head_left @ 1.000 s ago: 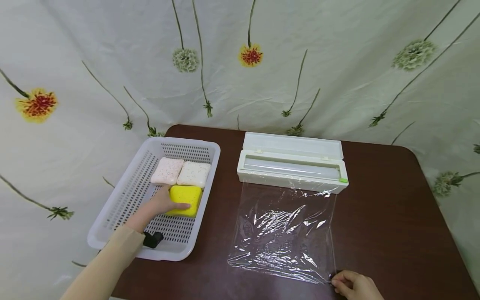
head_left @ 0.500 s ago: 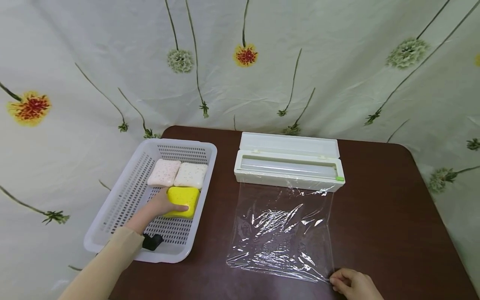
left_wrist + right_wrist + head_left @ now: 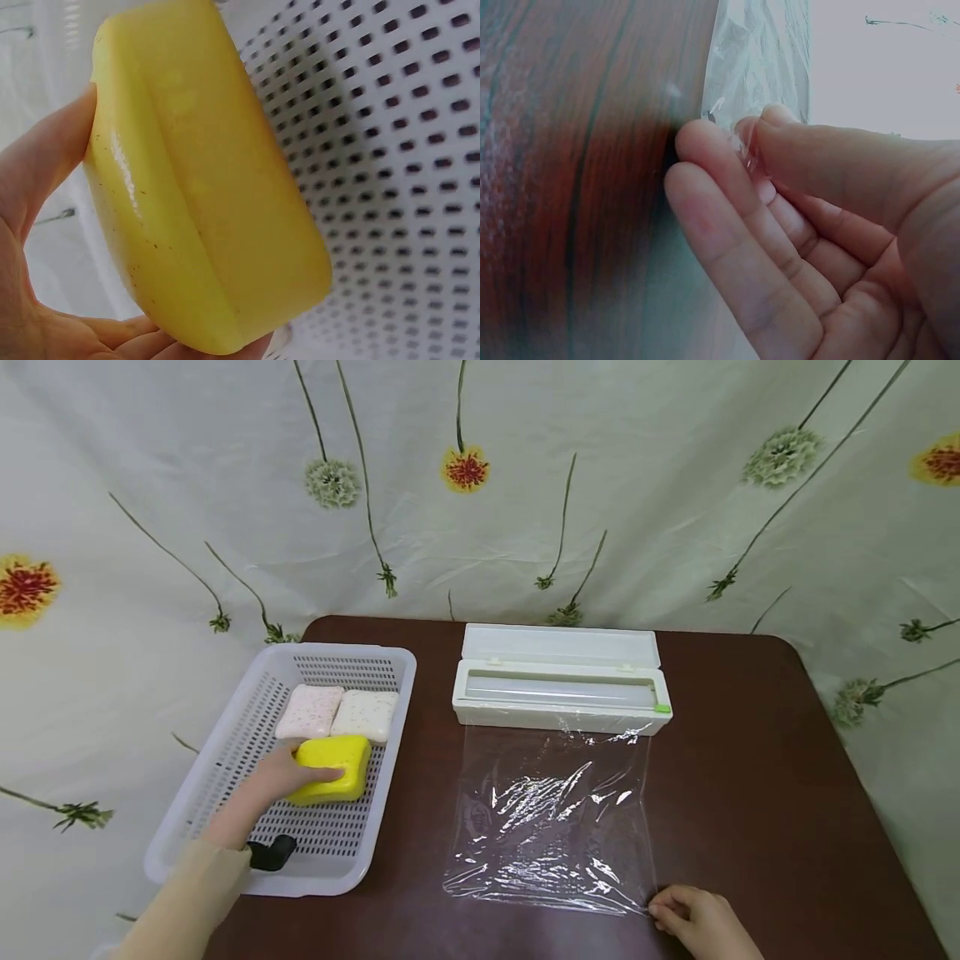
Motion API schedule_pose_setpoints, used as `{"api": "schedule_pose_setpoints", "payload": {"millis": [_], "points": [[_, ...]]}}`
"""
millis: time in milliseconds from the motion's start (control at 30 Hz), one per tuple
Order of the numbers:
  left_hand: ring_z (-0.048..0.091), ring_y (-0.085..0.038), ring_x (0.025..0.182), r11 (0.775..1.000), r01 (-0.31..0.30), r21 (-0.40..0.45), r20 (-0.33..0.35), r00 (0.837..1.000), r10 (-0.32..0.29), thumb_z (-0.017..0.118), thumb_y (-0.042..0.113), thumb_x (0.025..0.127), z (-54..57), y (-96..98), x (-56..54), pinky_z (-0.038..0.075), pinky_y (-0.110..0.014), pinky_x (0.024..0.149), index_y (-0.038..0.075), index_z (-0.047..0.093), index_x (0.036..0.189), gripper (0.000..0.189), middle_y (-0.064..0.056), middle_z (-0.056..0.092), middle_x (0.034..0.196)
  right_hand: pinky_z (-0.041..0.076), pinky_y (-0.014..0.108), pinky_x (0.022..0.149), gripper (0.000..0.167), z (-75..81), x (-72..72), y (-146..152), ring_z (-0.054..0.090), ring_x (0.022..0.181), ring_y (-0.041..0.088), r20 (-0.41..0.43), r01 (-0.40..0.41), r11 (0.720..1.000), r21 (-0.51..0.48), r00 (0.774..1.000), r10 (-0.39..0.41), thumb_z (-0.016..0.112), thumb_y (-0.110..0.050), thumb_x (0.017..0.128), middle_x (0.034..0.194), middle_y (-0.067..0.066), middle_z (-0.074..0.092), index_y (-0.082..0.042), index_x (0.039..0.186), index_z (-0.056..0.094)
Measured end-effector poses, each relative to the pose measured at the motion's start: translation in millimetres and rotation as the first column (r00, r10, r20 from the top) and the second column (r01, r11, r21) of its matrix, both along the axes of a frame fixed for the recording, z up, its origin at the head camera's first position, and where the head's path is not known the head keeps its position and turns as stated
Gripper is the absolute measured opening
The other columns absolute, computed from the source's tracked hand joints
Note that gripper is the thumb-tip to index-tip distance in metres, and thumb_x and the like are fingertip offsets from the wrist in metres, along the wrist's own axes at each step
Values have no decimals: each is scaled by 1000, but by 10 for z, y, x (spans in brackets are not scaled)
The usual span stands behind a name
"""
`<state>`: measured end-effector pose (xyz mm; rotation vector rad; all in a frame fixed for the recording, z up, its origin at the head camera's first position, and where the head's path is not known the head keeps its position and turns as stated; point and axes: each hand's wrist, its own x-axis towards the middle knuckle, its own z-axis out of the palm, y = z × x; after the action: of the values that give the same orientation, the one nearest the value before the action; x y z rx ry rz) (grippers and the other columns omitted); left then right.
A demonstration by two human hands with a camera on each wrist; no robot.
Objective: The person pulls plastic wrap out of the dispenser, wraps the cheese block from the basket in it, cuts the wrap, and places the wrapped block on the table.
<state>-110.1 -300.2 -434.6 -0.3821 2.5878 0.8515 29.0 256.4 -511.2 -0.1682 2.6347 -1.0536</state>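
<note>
My left hand (image 3: 281,772) grips a glossy yellow rounded-corner box (image 3: 333,768) over the white basket (image 3: 401,718). In the left wrist view the yellow box (image 3: 202,165) is tilted, with a speckled band along one side, thumb on one edge and fingers under the lower end. Two similar speckled pieces, one pinkish (image 3: 309,712) and one white (image 3: 365,716), lie at the basket's back. At the table's front, my right hand (image 3: 701,918) pinches the near right corner of a sheet of cling film (image 3: 551,827). The right wrist view shows the film (image 3: 761,60) bunched between thumb and fingers.
The film runs out of a white cling film dispenser (image 3: 562,718), its lid raised, with a green slider (image 3: 662,708) at its right end. A black object (image 3: 272,853) lies near the basket's front. Behind the brown table (image 3: 750,760) hangs a flowered cloth (image 3: 660,527).
My left hand has shifted the yellow box left and away from the white piece, tilting it. The right hand stays at the film's corner. The head view has turned slightly right.
</note>
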Motion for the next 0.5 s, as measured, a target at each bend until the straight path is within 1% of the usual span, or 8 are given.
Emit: {"api": "schedule_pose_setpoints", "payload": {"millis": [100, 133, 200, 233, 333, 400, 500], "points": [[51, -40, 98, 1000, -17, -10, -22, 1000, 16, 74, 48, 82, 182, -69, 75, 47, -44, 80, -16, 29, 141, 98, -35, 48, 122, 47, 19, 58, 8, 8, -7, -16, 54, 65, -8, -1, -1, 1000, -2, 1000, 1, 73, -17, 87, 71, -12, 67, -14, 81, 69], [51, -39, 97, 1000, -26, -15, -39, 999, 25, 74, 49, 83, 249, -76, 103, 47, -43, 79, -18, 29, 140, 98, -36, 49, 121, 47, 19, 57, 8, 13, -9, -18, 55, 65, -8, 3, -1, 1000, -4, 1000, 1, 73, -17, 87, 71, -12, 67, -13, 81, 69], [50, -41, 98, 999, -45, -20, -79, 996, 43, 73, 49, 84, 394, -64, 165, 47, -44, 80, -19, 23, 141, 102, -37, 45, 125, 47, 19, 57, 8, 19, -14, -20, 55, 65, -7, 7, -2, 1000, -3, 1000, 2, 72, -17, 87, 71, -11, 67, -13, 82, 69], [50, -43, 100, 998, -52, -28, -112, 993, 48, 73, 48, 85, 467, -41, 199, 48, -46, 81, -19, 21, 143, 103, -38, 43, 127, 47, 19, 57, 8, 21, -16, -19, 55, 65, -7, 6, -4, 1000, -3, 1000, 4, 72, -17, 87, 71, -11, 67, -12, 82, 69], [47, -46, 106, 997, -74, -33, -208, 976, 66, 74, 48, 85, 654, 68, 302, 48, -54, 87, -16, 14, 148, 108, -39, 37, 136, 48, 19, 57, 8, 24, -21, -12, 56, 65, -7, 4, -10, 1000, -15, 1000, 10, 72, -17, 88, 71, -10, 68, -12, 82, 69], [45, -48, 111, 996, -84, -13, -259, 963, 78, 75, 47, 84, 757, 176, 364, 46, -58, 92, -12, 9, 151, 111, -38, 32, 143, 48, 19, 58, 8, 25, -20, -11, 56, 65, -7, 8, -10, 1000, -22, 1000, 10, 72, -17, 88, 71, -10, 68, -12, 82, 69], [45, -47, 114, 997, -77, 25, -316, 945, 81, 78, 45, 82, 879, 372, 453, 46, -59, 93, -7, 9, 154, 112, -35, 32, 147, 48, 19, 58, 8, 25, -14, -13, 56, 65, -7, 21, -6, 1000, -29, 1000, 6, 71, -16, 88, 71, -10, 67, -12, 82, 69]]}}
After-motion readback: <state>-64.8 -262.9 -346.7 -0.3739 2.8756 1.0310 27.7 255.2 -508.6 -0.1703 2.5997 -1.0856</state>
